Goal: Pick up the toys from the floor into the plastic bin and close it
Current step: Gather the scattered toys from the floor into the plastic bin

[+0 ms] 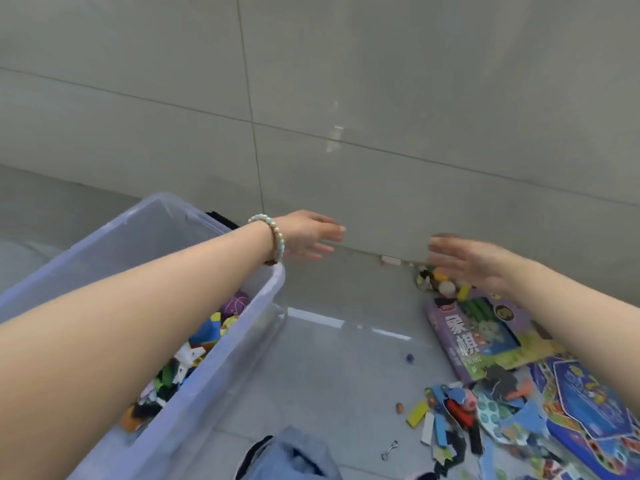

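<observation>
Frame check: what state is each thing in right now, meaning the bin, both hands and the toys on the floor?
plastic bin: open, no lid on, partly filled.
left hand: open, empty, stretched out past the bin.
right hand: open, empty, motion-blurred.
purple game box: flat on the floor, outside the bin.
yellow block: loose on the floor.
blue board: flat on the floor.

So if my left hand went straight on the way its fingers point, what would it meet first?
Probably your right hand: the left hand points its fingers across the open gap toward it. Depth is unclear, so it could instead reach the wall behind them.
</observation>
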Demonstrator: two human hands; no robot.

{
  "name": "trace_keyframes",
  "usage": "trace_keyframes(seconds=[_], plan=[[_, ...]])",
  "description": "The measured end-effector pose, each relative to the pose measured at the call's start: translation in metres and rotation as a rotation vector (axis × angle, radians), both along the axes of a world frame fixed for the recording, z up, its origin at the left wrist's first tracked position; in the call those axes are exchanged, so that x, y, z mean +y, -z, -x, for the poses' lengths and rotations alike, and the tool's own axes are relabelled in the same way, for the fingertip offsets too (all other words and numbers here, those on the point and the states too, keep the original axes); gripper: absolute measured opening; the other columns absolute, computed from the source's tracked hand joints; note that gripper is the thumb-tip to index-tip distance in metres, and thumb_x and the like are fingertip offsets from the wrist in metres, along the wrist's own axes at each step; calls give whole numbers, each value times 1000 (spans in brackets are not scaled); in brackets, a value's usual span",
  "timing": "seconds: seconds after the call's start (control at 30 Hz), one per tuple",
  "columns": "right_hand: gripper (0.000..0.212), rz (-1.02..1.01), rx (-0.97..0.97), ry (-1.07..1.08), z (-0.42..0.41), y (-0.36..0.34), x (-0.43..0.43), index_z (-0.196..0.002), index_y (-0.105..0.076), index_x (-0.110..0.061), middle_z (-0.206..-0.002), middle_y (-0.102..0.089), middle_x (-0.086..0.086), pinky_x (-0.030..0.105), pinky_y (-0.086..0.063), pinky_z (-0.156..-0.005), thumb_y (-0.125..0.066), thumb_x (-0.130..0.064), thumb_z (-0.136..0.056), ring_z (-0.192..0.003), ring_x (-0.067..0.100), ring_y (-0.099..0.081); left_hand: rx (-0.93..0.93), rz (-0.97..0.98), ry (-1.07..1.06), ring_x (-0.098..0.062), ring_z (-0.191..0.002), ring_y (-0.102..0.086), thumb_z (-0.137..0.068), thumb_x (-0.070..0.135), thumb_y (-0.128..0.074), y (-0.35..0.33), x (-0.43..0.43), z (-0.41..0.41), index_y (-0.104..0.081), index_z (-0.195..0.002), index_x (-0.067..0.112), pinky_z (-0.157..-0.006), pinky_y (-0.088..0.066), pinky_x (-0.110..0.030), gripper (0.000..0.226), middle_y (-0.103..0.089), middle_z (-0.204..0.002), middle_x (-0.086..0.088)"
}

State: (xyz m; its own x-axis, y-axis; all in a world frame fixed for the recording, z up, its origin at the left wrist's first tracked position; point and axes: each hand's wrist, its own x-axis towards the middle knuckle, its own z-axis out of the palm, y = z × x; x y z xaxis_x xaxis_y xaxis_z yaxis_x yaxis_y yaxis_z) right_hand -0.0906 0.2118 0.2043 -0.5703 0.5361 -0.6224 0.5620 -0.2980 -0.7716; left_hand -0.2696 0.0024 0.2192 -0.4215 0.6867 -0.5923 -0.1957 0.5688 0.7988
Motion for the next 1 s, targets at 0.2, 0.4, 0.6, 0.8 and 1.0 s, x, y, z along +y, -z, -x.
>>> trace_keyframes(seconds=[0.2,0.4,0.6,0.8,1.0], plan=[[45,-177,-121,58,-33,72,77,-127,-53,-12,-106,-63,6,37,-50,-91,-67,-18,-85,-86,16,-61,-79,108,88,-15,-93,-55,-96,24,-49,78,100,-26,-53,-101,22,-73,-46,-22,6,-54,-111,1],[58,-450,-198,-136,-33,160,121,-125,-52,-21,-122,-48,-3,29,-42,-85,-79,-26,-73,-111,17,-47,-84,119,-1,-14,-86,-57,-93,19,-55,167,151,-34,-54,-101,20,-70,-44,-22,8,-57,-108,-1],[76,-758,-361,-362,-41,214,159,-135,-44,-33,-141,-38,5,40,-28,-110,-79,-42,-69,-132,28,-32,-141,92,-99,-10,-74,-55,-92,16,-56,217,177,-43,-55,-94,21,-66,-43,-22,6,-59,-107,-4],[73,-800,-410,-377,-24,247,153,-132,-40,-37,-138,-35,1,40,-36,-105,-71,-58,-69,-129,27,-35,-164,47,-145,-14,-82,-57,-94,15,-52,233,186,-51,-57,-111,14,-72,-47,-23,17,-61,-107,-5],[75,-937,-532,-358,-4,259,133,-128,-39,-26,-128,-38,3,36,-41,-82,-65,-65,-70,-118,29,-36,-161,26,-180,-16,-88,-57,-97,17,-47,237,187,-52,-57,-116,12,-77,-48,-24,22,-61,-107,-3]])
